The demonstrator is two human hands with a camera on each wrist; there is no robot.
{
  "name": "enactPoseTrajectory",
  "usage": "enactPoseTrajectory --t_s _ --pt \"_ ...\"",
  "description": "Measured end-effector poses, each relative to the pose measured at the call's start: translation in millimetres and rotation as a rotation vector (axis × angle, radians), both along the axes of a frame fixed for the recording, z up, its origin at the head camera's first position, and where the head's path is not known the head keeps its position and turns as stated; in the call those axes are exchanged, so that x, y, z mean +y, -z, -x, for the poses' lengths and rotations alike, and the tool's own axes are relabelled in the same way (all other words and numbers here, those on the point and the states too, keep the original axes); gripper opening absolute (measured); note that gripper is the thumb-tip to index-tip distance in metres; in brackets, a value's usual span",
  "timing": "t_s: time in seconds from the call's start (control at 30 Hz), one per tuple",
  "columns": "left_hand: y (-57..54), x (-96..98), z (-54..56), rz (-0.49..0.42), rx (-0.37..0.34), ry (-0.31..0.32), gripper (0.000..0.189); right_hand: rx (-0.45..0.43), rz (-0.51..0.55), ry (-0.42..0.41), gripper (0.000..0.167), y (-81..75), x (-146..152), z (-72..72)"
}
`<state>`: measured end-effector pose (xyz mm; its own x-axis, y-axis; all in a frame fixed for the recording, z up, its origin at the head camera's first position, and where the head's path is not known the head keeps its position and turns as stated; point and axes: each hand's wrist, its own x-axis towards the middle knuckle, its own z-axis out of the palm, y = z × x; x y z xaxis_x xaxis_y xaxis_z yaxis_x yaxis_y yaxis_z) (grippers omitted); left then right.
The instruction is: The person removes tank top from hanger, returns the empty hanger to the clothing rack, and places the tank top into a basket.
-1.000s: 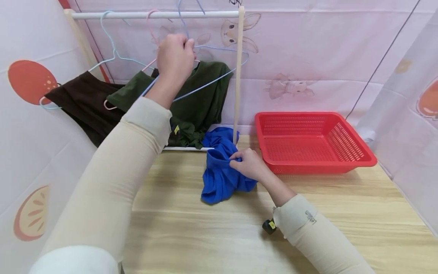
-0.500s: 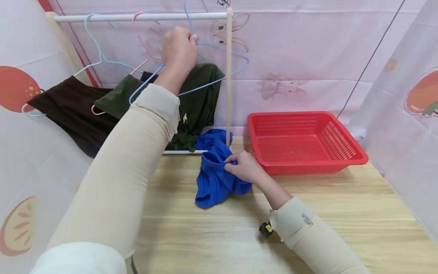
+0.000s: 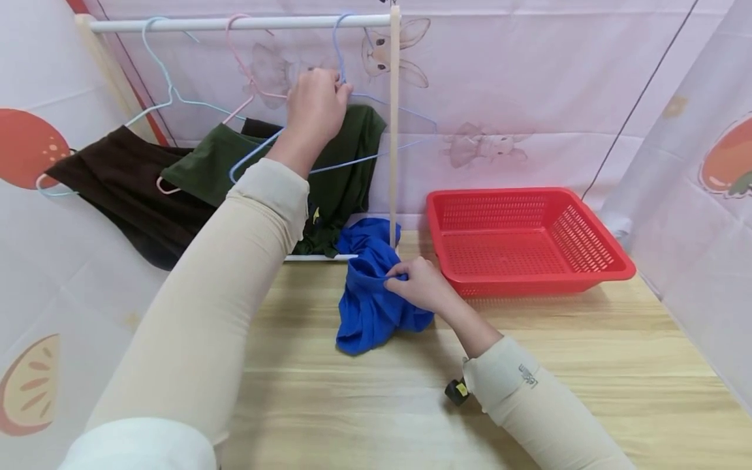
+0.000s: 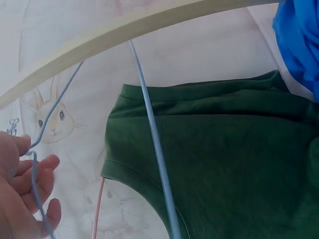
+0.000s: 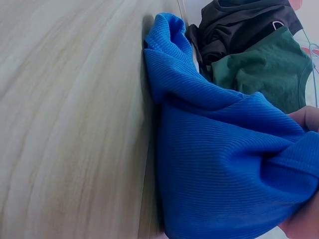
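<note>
My left hand [image 3: 317, 108] is up by the rack's rail and holds the light blue wire hanger [image 3: 352, 162] near its neck. In the left wrist view, the thumb and fingers [image 4: 42, 181] lie around the wire. The hanger's hook is over the white rail [image 3: 235, 24], and its frame carries no garment. Lower down, my right hand [image 3: 424, 285] pinches the edge of a crumpled blue ribbed garment [image 3: 376, 307] lying on the table at the foot of the rack's right post. The right wrist view shows its folds [image 5: 219, 164] close up.
A dark green shirt [image 3: 352, 170] hangs on a pink hanger [image 3: 239, 65], and a dark brown garment [image 3: 129, 170] on a mint hanger [image 3: 170, 85]. A red basket [image 3: 529, 286] stands right of the rack's wooden post [image 3: 394, 130]. A small black object [image 3: 456, 391] shows by the right cuff.
The blue hanger and my left hand have come down a little and to the right; its hook now sits at the rail. The right hand keeps its pinch on the blue garment.
</note>
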<state>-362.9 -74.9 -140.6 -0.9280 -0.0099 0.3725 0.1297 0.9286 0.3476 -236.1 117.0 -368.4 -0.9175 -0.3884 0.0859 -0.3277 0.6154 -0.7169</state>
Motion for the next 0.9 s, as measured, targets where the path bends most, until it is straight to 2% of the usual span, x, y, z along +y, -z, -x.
enactPoseTrajectory --t_s 0.13,0.23,0.3,0.4,0.47,0.53,0.57,0.63,0.67,0.73,0.8,0.9 --pt "4.3 -2.0 -5.0 -0.005 0.038 0.019 0.052 0.013 -0.019 0.013 0.021 -0.1 -0.8 1.1" --pt "10.7 -1.1 -12.7 -0.019 0.132 0.058 0.053 0.010 -0.028 0.015 0.023 0.5 0.1 1.7" --pt "17.8 -1.0 -19.3 -0.026 0.279 0.127 0.047 0.008 -0.031 0.019 0.024 1.2 0.9 2.3" --pt "33.0 -1.0 -29.4 -0.045 0.594 0.299 0.033 0.004 -0.016 0.024 0.023 2.1 2.5 3.0" --pt "44.4 -1.7 -36.7 -0.028 0.796 0.419 0.027 0.010 0.003 0.025 0.021 2.6 3.1 3.6" --pt "56.7 -2.2 -44.1 -0.019 0.928 0.510 0.023 0.018 0.035 0.029 0.020 3.5 3.8 4.4" --pt "63.1 -3.1 -47.8 -0.015 0.956 0.540 0.022 0.024 0.051 0.034 0.020 4.0 3.9 5.1" --pt "78.0 -5.7 -55.0 -0.009 0.951 0.581 0.019 0.034 0.091 0.044 0.022 4.5 4.3 5.9" --pt "86.9 -7.7 -58.3 -0.023 0.915 0.596 0.018 0.039 0.115 0.050 0.023 4.3 4.4 6.0" --pt "107.2 -13.8 -64.6 -0.033 0.794 0.621 0.022 0.036 0.175 0.065 0.027 3.8 4.5 6.0" --pt "131.0 -22.0 -69.7 -0.037 0.607 0.637 0.036 0.024 0.245 0.087 0.032 2.6 4.9 5.6" --pt "166.0 -32.1 -79.1 -0.059 0.257 0.638 0.069 -0.059 0.387 0.130 0.039 0.1 5.6 5.0"
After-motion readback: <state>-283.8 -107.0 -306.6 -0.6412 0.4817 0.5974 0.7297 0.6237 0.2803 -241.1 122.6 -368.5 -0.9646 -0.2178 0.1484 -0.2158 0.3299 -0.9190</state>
